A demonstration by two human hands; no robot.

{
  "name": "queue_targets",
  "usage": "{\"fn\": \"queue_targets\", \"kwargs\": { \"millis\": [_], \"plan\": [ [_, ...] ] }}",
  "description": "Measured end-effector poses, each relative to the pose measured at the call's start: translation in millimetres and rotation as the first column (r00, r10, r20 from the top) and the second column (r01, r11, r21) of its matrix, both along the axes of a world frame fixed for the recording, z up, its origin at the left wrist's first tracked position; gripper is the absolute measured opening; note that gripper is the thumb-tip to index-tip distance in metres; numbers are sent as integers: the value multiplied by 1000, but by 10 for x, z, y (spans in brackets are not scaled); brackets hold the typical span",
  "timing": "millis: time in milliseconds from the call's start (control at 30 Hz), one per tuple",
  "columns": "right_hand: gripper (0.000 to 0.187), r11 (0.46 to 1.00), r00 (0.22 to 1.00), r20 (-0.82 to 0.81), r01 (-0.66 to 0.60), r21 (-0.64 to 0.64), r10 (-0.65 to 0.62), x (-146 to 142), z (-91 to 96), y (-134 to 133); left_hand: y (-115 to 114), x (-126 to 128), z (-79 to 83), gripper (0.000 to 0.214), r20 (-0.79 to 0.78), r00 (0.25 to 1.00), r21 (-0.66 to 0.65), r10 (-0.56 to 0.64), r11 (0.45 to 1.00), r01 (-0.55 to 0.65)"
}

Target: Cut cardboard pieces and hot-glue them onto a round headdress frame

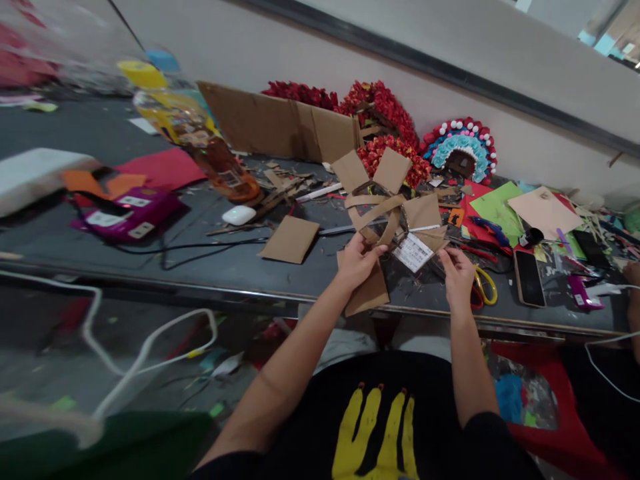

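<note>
I hold up a brown cardboard piece (387, 200) made of flat panels joined by crossed strips, just above the dark table's front edge (260, 291). My left hand (356, 260) pinches its lower left part, fingers closed on the cardboard. My right hand (457, 273) grips its lower right side, beside a white printed label (413, 252) stuck on it. A loose brown flap (367, 293) hangs below my left hand.
A flat cardboard square (290, 239), a white oval gadget (239, 215), yellow-handled scissors (485, 285), a black phone (529, 277), coloured papers (500, 207), red paper-flower wreaths (380, 110), a large cardboard sheet (280, 123), a bottle (200, 140) and a purple box (130, 215) crowd the table. Another person's hand (633, 273) shows at the right edge.
</note>
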State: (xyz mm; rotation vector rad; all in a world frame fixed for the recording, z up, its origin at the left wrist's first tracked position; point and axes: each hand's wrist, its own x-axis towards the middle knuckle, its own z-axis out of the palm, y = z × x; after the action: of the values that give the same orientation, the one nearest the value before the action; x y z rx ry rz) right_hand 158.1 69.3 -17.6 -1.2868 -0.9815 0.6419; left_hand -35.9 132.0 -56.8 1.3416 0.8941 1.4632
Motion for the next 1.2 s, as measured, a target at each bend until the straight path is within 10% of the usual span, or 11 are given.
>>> {"fn": "queue_targets", "kwargs": {
  "millis": [333,1200],
  "plan": [
    [44,996,995,-51,-91,0,90,-63,-150,-28,-21,-21,56,53,-15,1000,-15,15,1000,-15],
    [30,965,864,429,-234,-121,264,-112,-224,-182,-9,-45,50,49,1,989,-34,147,989,-147]
  ]
}}
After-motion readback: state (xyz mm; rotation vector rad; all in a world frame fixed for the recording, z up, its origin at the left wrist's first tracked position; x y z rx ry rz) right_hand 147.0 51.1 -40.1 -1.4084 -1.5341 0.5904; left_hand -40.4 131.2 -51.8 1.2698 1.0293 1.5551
